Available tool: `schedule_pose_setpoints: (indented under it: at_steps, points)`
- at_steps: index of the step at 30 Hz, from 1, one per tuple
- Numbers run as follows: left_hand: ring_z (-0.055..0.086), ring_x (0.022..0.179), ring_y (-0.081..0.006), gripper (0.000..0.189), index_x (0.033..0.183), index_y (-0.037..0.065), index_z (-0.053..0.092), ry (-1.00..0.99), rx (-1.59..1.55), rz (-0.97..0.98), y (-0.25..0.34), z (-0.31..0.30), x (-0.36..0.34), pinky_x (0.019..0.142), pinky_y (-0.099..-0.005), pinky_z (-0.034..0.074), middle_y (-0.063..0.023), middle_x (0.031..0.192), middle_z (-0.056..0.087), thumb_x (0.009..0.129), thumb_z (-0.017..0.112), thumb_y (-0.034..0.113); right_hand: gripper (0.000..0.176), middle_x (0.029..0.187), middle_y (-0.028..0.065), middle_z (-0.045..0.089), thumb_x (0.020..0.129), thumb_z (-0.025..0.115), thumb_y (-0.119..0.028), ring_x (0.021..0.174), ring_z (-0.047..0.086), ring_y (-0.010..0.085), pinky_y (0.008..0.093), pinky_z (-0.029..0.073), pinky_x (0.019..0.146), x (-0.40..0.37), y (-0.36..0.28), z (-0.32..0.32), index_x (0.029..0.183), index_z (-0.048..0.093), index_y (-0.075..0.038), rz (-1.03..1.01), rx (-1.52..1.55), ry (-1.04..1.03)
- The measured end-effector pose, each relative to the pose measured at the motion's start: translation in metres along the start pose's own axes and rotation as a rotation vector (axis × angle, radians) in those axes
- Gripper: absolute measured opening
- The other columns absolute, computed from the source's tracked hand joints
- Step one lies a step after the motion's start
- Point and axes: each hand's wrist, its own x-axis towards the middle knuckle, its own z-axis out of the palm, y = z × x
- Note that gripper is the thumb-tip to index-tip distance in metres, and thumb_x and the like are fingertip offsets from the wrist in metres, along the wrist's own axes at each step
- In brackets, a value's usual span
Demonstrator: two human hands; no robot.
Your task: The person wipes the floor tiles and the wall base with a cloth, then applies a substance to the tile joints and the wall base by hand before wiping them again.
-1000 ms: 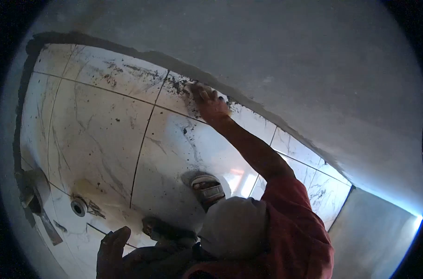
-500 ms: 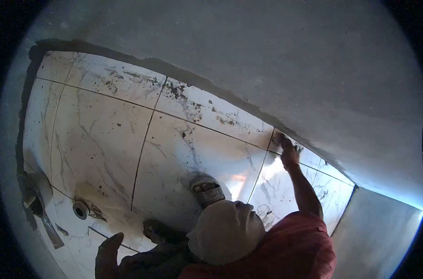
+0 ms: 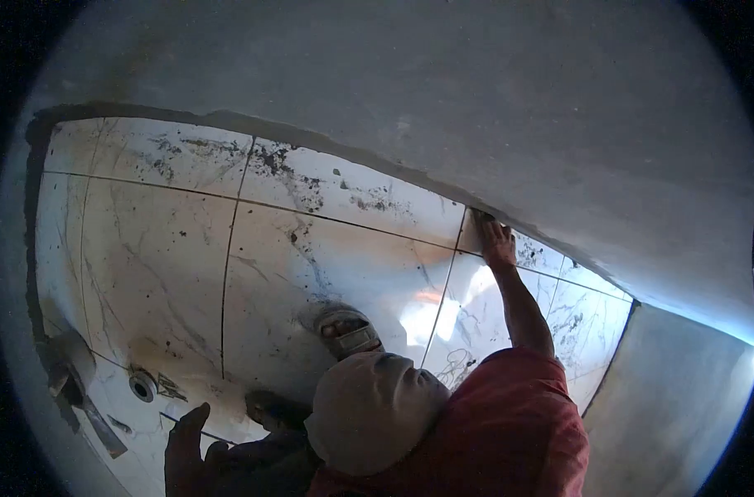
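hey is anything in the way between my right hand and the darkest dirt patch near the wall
Nothing visible blocks the way: between the right hand and the darkest dirt patch lie only tile and smaller dirt smudges.

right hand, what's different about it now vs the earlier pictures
The right hand has moved right along the wall, past a tile joint; I can't tell whether it holds anything. The view has shifted slightly. The left hand is still at lower left, and the drain hasn't moved.
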Motion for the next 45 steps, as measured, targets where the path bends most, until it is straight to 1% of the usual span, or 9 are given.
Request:
schedule_pose_setpoints:
  at_steps: [12,16,22,27,29,34,38,42,45]
  points:
    - [0.045,0.116,-0.0236,0.048,0.120,0.006,0.049,0.088,-0.299,-0.191,0.016,0.004,-0.006,0.096,-0.0362,0.040,-0.0095,0.123,0.049,0.074,0.056,-0.008,0.039,0.110,0.0105,0.054,0.074,0.050,-0.014,0.098,0.051,0.0327,0.0444,0.040,0.084,0.023,-0.114,-0.005,0.113,0.054,-0.012,-0.316,0.084,0.220]
    - [0.045,0.116,-0.0237,0.050,0.120,0.006,0.049,0.253,-0.757,-0.416,0.021,0.006,-0.014,0.096,-0.0362,0.040,-0.0095,0.123,0.050,0.073,0.057,-0.010,0.045,0.113,0.0148,0.057,0.081,0.053,-0.029,0.102,0.055,0.0347,0.0462,0.044,0.083,-0.012,0.005,0.016,0.122,0.048,-0.013,0.193,0.285,0.112]
    - [0.048,0.114,-0.0226,0.043,0.118,0.005,0.052,0.006,0.114,-0.191,-0.006,-0.011,-0.017,0.097,-0.0348,0.039,-0.0120,0.117,0.054,0.076,0.055,-0.006,0.054,0.105,0.0201,0.056,0.082,0.050,-0.043,0.092,0.058,0.0356,0.0473,0.048,0.074,0.006,-0.001,0.018,0.126,0.041,-0.012,0.558,0.277,-0.108]
    - [0.048,0.114,-0.0229,0.043,0.118,0.005,0.052,0.014,0.037,-0.091,-0.004,-0.011,-0.006,0.096,-0.0349,0.039,-0.0121,0.117,0.055,0.076,0.056,-0.005,0.030,0.091,0.0204,0.057,0.076,0.049,-0.013,0.080,0.056,0.0370,0.0444,0.047,0.071,0.040,-0.206,0.005,0.103,0.051,-0.001,-0.174,0.197,0.432]
    - [0.048,0.114,-0.0230,0.043,0.118,0.005,0.052,0.011,0.035,-0.053,-0.003,-0.010,-0.002,0.096,-0.0350,0.039,-0.0121,0.117,0.055,0.076,0.056,-0.004,0.030,0.096,0.0209,0.055,0.081,0.044,-0.016,0.088,0.053,0.0385,0.0466,0.044,0.080,0.020,-0.292,-0.057,0.106,0.050,-0.002,0.106,0.573,0.209]
    - [0.049,0.114,-0.0233,0.043,0.118,0.005,0.052,0.010,0.034,-0.024,-0.008,-0.011,0.004,0.096,-0.0351,0.039,-0.0122,0.117,0.055,0.075,0.056,-0.004,0.032,0.101,0.0185,0.053,0.077,0.047,-0.016,0.091,0.051,0.0344,0.0467,0.041,0.075,0.033,-0.186,0.041,0.106,0.052,-0.005,-0.441,0.566,0.385]
    - [0.049,0.113,-0.0235,0.043,0.117,0.005,0.053,-0.004,0.035,-0.022,-0.017,-0.013,0.005,0.096,-0.0353,0.039,-0.0123,0.117,0.055,0.075,0.056,-0.003,0.040,0.111,0.0149,0.055,0.082,0.050,-0.027,0.091,0.059,0.0322,0.0438,0.049,0.075,-0.027,-0.057,0.010,0.119,0.049,-0.011,-0.093,0.283,0.594]
    - [0.049,0.113,-0.0237,0.043,0.117,0.005,0.053,-0.015,0.028,-0.017,-0.023,-0.011,0.005,0.096,-0.0354,0.039,-0.0123,0.117,0.055,0.075,0.057,-0.002,0.054,0.122,0.0179,0.048,0.081,0.053,-0.036,0.101,0.055,0.0325,0.0463,0.048,0.077,-0.015,-0.050,0.050,0.128,0.042,-0.011,0.592,0.515,0.059]
    - [0.049,0.113,-0.0239,0.043,0.117,0.005,0.053,-0.020,0.029,0.001,-0.023,-0.011,0.007,0.096,-0.0355,0.039,-0.0124,0.117,0.055,0.075,0.057,-0.002,0.057,0.121,0.0211,0.046,0.079,0.053,-0.033,0.103,0.050,0.0372,0.0451,0.041,0.088,-0.036,-0.138,0.079,0.127,0.042,-0.005,0.040,0.562,0.212]
